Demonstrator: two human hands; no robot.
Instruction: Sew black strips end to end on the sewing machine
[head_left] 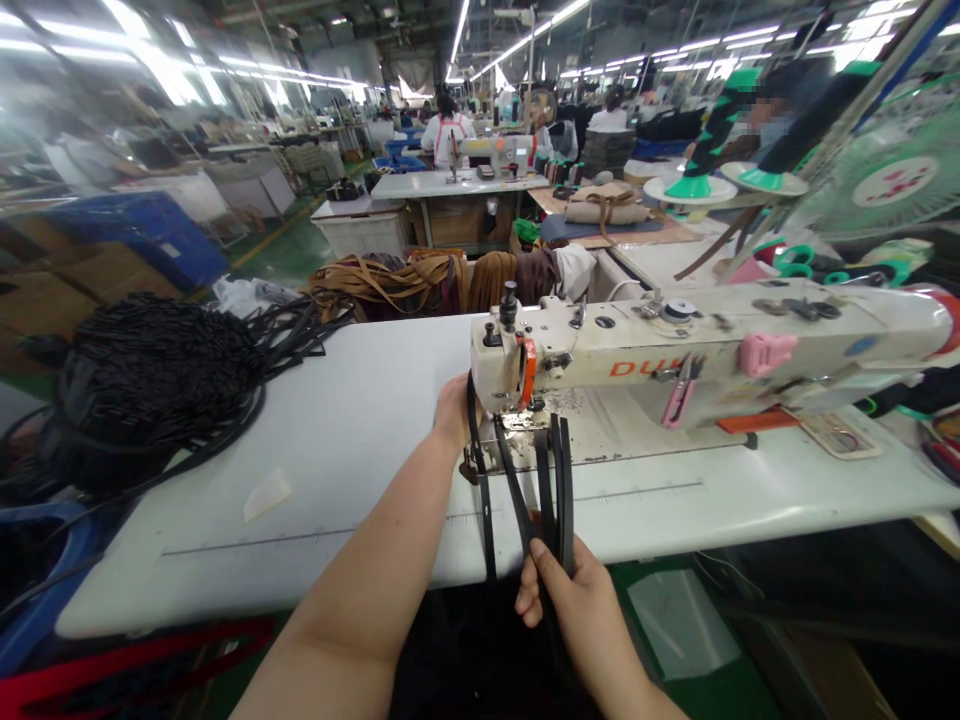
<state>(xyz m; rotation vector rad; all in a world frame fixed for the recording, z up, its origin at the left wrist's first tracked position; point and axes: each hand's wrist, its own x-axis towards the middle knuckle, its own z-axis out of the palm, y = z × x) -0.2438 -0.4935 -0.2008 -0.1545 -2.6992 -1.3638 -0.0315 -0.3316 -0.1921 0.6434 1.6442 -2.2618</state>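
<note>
My right hand [574, 590] is closed around several narrow black straps [546, 480] in front of the sewing machine [645, 350]. One strap runs from my fingers up to the presser foot [517, 418]; other strap ends stand upright beside it. My left hand [451, 410] reaches to the left of the machine head, close to the needle area. Its fingers are mostly hidden behind the head and a black strap [484, 510] hanging there, so their grip does not show.
A large bundle of black straps [157, 385] lies at the table's left end. Pink thread snips [681, 395] hang on the machine arm. Brown straps [397, 285] are heaped behind the white table [315, 430]. Thread cones [701, 150] and a fan [892, 180] stand at right. People sit farther back.
</note>
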